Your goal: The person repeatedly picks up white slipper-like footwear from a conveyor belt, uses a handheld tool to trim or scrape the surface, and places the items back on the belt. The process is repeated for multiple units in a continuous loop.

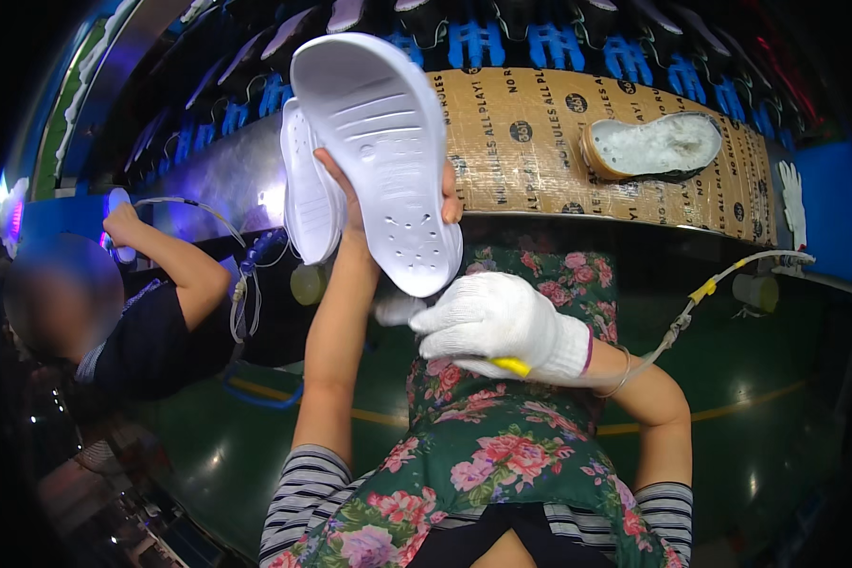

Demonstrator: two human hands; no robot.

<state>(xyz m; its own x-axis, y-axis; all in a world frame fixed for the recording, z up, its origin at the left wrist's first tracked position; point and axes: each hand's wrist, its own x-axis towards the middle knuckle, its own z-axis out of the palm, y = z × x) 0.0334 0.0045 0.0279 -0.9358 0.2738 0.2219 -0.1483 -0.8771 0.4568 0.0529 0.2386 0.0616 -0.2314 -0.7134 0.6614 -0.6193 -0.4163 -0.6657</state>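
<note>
Smooth, softly glossy, plastic-looking white sole [398, 185] toward eleven o'clock. Shiny, smooth metal worktop [220, 172] at ten. Brown cardboard [549, 175] at one has a glossy sheen. Matt knitted-cloth glove [506, 317] near centre; cloth apron [506, 473] at six; glossy floor [748, 450] at four.

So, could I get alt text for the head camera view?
A bare left hand holds up a white shoe sole, a second sole behind it; just below is the white-gloved right hand, a hose running to it. A shoe-shaped piece lies on cardboard.
</note>
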